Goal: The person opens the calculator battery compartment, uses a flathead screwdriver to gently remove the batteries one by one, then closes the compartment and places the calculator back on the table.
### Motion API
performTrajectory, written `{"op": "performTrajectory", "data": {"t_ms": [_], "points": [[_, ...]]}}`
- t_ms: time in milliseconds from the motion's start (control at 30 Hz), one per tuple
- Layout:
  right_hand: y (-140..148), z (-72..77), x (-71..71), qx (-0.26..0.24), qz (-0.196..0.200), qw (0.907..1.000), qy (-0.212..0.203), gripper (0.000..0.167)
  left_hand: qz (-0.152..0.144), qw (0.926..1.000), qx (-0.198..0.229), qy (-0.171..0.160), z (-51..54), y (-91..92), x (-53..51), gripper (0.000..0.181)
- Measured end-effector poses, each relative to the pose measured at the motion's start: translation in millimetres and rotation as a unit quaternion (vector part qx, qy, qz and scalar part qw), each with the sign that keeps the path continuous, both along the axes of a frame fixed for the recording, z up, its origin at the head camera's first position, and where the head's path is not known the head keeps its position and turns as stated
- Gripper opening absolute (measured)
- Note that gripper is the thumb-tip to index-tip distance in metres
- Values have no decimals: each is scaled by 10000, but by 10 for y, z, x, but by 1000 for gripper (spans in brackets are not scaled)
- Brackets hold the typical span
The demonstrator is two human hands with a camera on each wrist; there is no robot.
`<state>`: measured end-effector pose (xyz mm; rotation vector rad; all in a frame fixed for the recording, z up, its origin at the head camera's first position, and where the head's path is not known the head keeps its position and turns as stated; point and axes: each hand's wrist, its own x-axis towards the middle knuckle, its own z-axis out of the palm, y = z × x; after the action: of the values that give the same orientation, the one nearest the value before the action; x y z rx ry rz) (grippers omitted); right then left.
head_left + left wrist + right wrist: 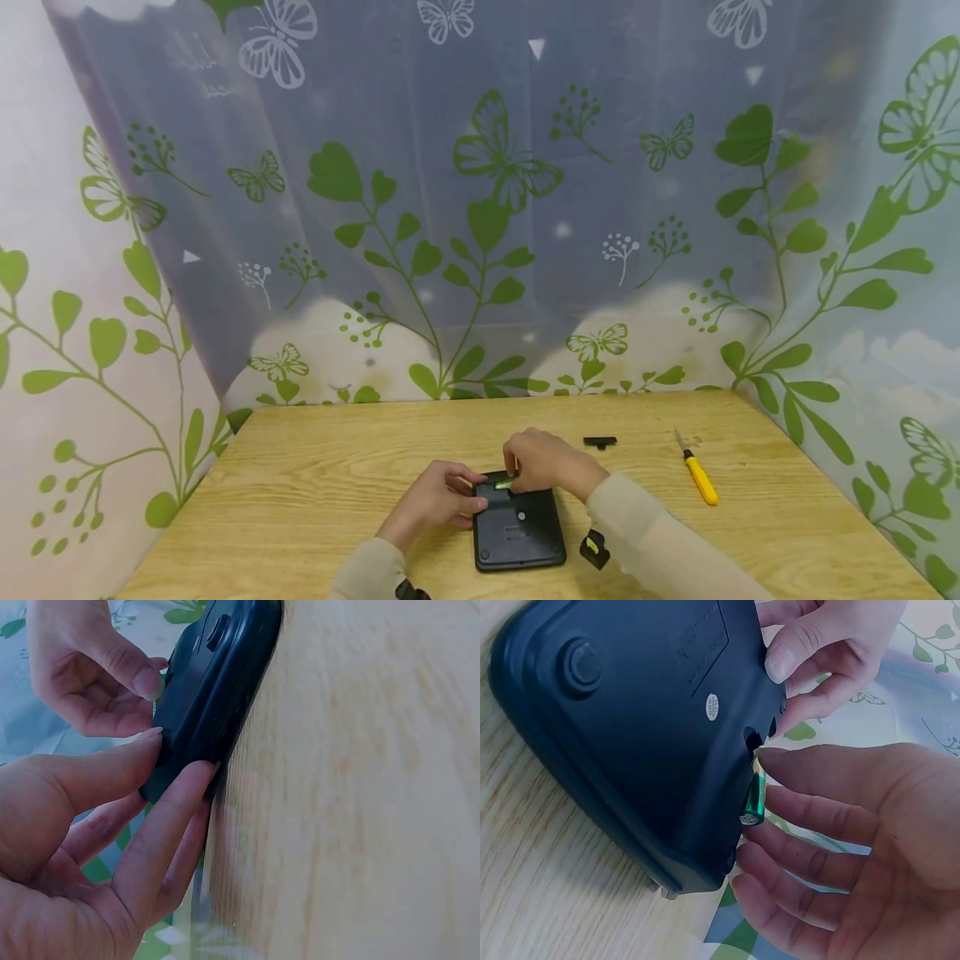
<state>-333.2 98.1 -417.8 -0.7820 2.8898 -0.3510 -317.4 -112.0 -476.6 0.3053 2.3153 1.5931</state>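
A black device (517, 533) lies with its labelled, footed side up on the table. The left hand (437, 502) grips its far left edge, thumb on top and fingers along the side, as the left wrist view shows too. At the device's far end the right hand (543, 461) pinches a green battery (757, 796) between thumb and fingers. That battery sits tilted at the opening, one end raised out in the right wrist view. How deep its other end sits is hidden.
A small black cover (600, 442) lies beyond the right hand. Farther right is a screwdriver with a yellow handle (702, 482). The wooden table (315, 475) ends at a patterned curtain (420, 208).
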Motion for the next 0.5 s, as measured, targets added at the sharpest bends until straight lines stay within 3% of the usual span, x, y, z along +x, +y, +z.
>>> {"op": "performTrajectory", "data": {"t_ms": [500], "points": [[-76, 41, 10, 225, 24, 9997, -27, 14, -15, 10000, 2, 19, 18, -1, 3, 36]]}}
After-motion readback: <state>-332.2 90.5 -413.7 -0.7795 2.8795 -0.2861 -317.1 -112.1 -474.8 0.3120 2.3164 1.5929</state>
